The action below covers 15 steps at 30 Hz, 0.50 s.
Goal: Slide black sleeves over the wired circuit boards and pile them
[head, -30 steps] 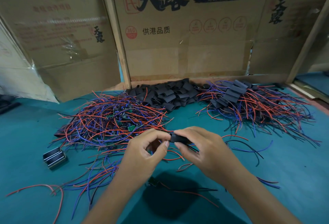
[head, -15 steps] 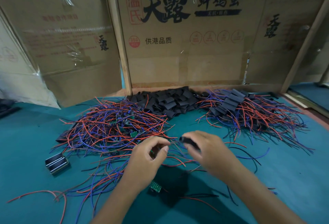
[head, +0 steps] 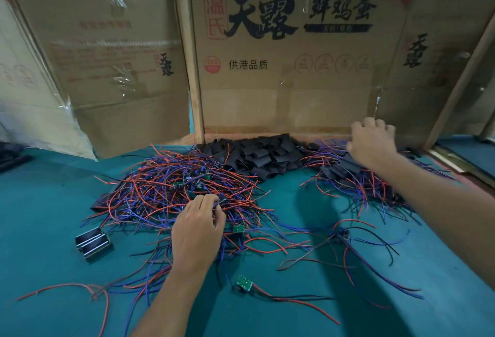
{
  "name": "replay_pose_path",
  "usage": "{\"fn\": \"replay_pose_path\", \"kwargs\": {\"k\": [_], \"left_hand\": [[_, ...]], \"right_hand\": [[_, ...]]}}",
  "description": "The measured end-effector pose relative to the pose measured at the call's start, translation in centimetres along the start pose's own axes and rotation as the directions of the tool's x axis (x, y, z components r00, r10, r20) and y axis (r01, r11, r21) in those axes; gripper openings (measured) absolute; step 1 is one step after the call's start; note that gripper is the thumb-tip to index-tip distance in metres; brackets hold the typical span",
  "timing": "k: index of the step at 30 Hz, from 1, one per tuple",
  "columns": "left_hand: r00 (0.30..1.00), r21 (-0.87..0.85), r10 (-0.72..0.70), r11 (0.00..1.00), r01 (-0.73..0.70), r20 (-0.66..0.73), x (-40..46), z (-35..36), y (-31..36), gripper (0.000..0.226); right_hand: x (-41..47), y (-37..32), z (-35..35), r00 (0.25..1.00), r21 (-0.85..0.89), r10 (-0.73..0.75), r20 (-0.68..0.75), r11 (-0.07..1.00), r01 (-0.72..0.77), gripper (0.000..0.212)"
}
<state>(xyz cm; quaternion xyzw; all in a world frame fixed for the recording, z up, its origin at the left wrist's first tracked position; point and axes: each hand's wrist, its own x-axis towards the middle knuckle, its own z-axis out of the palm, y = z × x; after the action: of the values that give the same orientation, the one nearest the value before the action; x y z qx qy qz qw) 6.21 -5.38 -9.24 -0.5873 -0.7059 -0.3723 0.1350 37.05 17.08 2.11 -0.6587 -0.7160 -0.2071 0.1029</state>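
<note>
- Left hand [head: 198, 227]: palm down on the near edge of the tangle of unsleeved boards [head: 176, 192]; fingers curled into the red and blue wires, apparently pinching some, though the exact hold is hidden beneath the fingers.
- Right hand [head: 372, 144]: reaching far out over the finished pile [head: 356, 176]; fingers bent downward and blurred, so whether it holds anything cannot be told.
- Loose black sleeves [head: 257, 154]: a heap between the two hands, just left of the right hand, against the cardboard wall [head: 289, 101].
- Stray board [head: 245, 282]: small and green, trailing red and black leads, lying nearer the person than the left hand.
- Handling, as judged: boards are light and rigid, with likely delicate solder joints; best taken by the board edges, not dragged by the leads, which snag in the tangle.
- Sleeves appear flat, matte and pliable; probably pinched open at one end.
- Metal clip-like part [head: 92, 241]: left of the left hand.
</note>
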Motion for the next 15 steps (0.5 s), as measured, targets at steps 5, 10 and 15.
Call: {"fn": "replay_pose_path", "kwargs": {"k": [5,10,15], "left_hand": [[0.999,0.038,-0.021,0.999,0.019,0.035,0.0,0.6,0.0,0.009],[0.997,0.048,-0.069,0.997,0.068,0.033,-0.1,0.7,-0.3,0.007],[0.997,0.057,-0.064,0.996,0.061,0.040,-0.1,1.0,-0.4,0.004]], "right_hand": [[-3.2,-10.2,0.8,0.914,0.428,-0.392,0.102,0.847,0.315,0.024],[-4.3,-17.2,3.5,0.885,0.519,-0.381,0.268,0.831,0.200,0.042],[-3.2,-18.2,4.8,0.903,0.526,-0.329,0.276,0.838,0.144,0.033]]}}
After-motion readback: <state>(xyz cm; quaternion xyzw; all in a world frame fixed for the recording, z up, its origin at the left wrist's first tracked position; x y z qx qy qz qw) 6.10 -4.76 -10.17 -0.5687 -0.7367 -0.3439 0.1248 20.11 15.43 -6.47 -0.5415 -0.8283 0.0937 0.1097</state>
